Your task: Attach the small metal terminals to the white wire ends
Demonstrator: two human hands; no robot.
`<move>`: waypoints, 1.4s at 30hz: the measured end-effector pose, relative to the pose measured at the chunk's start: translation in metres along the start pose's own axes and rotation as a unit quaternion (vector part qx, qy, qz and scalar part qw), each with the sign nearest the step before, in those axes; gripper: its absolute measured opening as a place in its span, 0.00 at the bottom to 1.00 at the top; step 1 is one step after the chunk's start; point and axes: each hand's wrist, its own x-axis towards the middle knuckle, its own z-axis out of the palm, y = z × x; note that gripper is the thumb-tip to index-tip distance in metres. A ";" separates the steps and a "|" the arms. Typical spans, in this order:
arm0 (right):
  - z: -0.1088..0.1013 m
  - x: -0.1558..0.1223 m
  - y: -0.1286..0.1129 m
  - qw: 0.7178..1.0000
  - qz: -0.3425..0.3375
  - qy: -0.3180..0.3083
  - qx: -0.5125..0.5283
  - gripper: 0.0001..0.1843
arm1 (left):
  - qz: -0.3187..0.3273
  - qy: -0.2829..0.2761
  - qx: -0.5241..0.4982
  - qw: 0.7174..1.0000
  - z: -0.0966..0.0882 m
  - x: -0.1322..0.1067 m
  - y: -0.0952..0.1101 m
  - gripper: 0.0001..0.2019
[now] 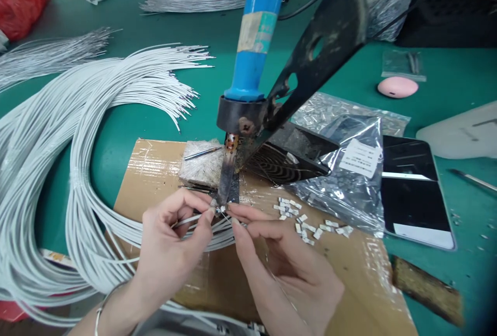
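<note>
My left hand [174, 245] pinches the end of a white wire [190, 220] between thumb and fingers. My right hand [279, 263] pinches a thin strand, held against the wire end. Both meet just under the tip [226, 180] of a blue-handled soldering iron [258, 30], which is fixed pointing down in a dark metal stand [310, 61]. A tiny white part [222, 209] sits at the meeting point. Everything rests over a taped cardboard sheet [349, 274].
A big bundle of white wires [77, 134] loops across the left. Several small white connectors [306, 222] lie scattered on the cardboard. A silver plastic bag [349, 170], a black phone [411, 191], a pink round object [398, 86] and a brown block [427, 289] lie at the right.
</note>
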 end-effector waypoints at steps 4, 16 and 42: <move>-0.001 0.000 0.001 1.000 0.004 -0.003 -0.001 0.07 | 0.000 -0.010 0.002 1.000 0.000 0.001 0.002 0.05; 0.001 -0.001 0.001 1.000 0.004 0.010 -0.008 0.08 | 0.023 -0.007 0.004 1.000 0.000 0.002 0.003 0.05; 0.004 -0.001 -0.001 0.999 -0.023 0.021 -0.012 0.07 | 0.022 -0.016 -0.058 0.998 -0.001 -0.002 0.000 0.07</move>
